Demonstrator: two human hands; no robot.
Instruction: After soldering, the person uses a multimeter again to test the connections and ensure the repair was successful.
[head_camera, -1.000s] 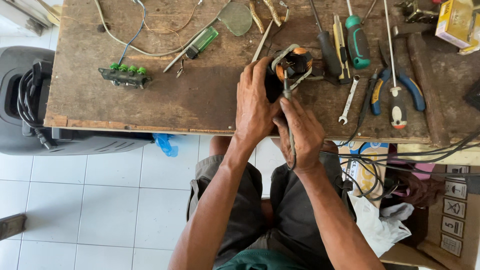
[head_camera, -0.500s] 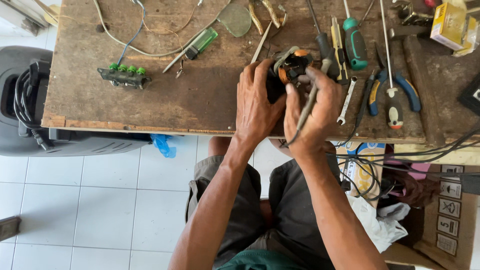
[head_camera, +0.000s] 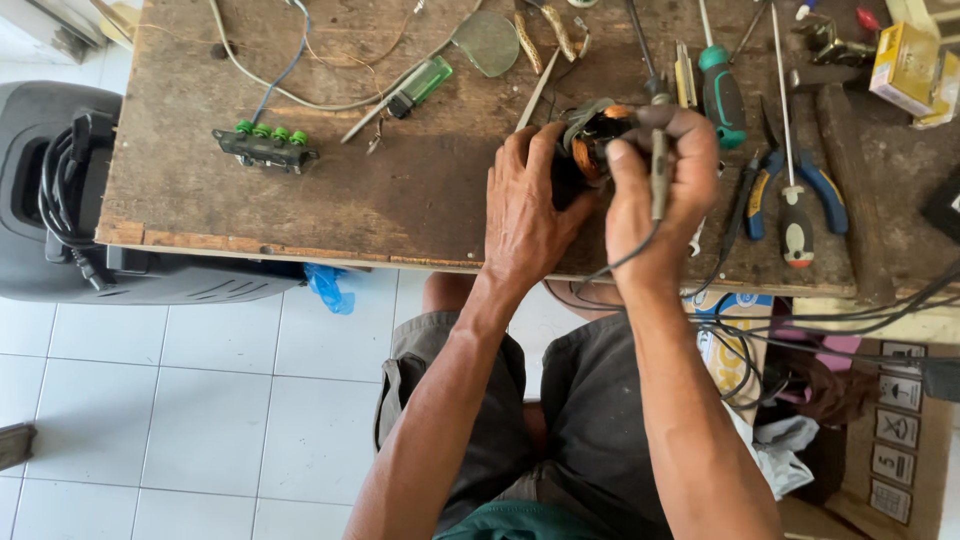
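Observation:
On a worn wooden workbench (head_camera: 330, 200), my left hand (head_camera: 527, 205) steadies a small motor stator with copper-orange windings (head_camera: 592, 140), fingers pressed against its left side. My right hand (head_camera: 655, 190) grips a thin corded tool like a soldering iron (head_camera: 659, 165), held upright with its tip near the top of the stator. The tool's dark cord (head_camera: 615, 265) trails down past my wrist and off the bench edge. Part of the stator is hidden behind my fingers.
To the right lie a green-handled screwdriver (head_camera: 722, 95), blue-handled pliers (head_camera: 800, 185), a long screwdriver (head_camera: 795, 215) and a yellow box (head_camera: 908, 65). At left sit a black switch block with green buttons (head_camera: 265, 145), a green lighter (head_camera: 420, 85) and loose wires. A black speaker case (head_camera: 60, 200) stands beside the bench.
My right hand rose from below the bench edge up to the stator, bringing the corded tool upright against it. My left hand stayed on the stator.

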